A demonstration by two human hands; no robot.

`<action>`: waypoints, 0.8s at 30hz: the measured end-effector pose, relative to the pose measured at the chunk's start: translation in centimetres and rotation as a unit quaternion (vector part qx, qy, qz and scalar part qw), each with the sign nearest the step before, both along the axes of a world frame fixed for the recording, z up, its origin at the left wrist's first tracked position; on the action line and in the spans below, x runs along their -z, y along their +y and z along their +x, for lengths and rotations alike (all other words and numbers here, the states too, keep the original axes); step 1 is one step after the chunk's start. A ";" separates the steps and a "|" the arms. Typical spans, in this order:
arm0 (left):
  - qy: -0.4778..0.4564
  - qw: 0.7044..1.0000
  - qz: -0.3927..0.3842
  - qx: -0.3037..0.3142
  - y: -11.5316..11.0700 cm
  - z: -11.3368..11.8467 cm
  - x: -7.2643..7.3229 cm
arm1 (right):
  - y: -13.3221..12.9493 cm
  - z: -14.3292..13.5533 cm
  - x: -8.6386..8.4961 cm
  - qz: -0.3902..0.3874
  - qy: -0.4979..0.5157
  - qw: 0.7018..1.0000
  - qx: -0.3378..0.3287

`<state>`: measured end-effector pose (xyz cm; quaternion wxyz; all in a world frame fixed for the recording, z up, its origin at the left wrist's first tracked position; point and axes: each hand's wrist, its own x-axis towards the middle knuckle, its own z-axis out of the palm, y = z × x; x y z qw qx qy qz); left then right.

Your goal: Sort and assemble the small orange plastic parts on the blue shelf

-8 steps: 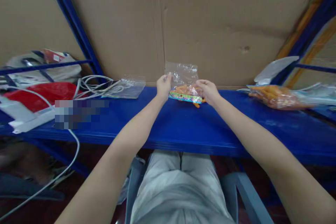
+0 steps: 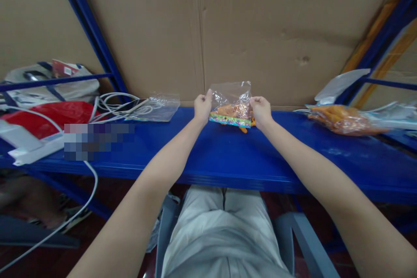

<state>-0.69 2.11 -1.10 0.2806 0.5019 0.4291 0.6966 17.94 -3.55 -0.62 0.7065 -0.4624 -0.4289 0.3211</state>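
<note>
Blue table (image 2: 224,156), cardboard wall (image 2: 254,30) behind, blue posts (image 2: 93,30) either side, hands (image 2: 202,107) pinching clear bag (image 2: 230,106)

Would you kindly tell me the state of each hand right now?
Left hand: closed, pinching the left edge of the clear plastic bag.
Right hand: closed, pinching the right edge of the same clear plastic bag.

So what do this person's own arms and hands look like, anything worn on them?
The left hand and right hand are both ungloved. The left forearm and right forearm show no sleeve, watch or bracelet. Small rings can't be ruled out.
</note>
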 end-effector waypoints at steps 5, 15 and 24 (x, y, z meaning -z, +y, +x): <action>-0.005 1.000 -0.004 0.018 -0.1 0.0 0.2 | 0.0 -0.1 0.0 0.015 -0.008 0.999 0.028; 0.001 0.996 0.006 0.084 -0.9 0.3 -0.1 | 1.0 1.0 0.6 0.014 -0.059 0.996 0.068; -0.032 0.990 -0.084 0.106 -2.4 0.5 -1.5 | 3.8 2.4 1.4 0.123 -0.083 0.986 0.071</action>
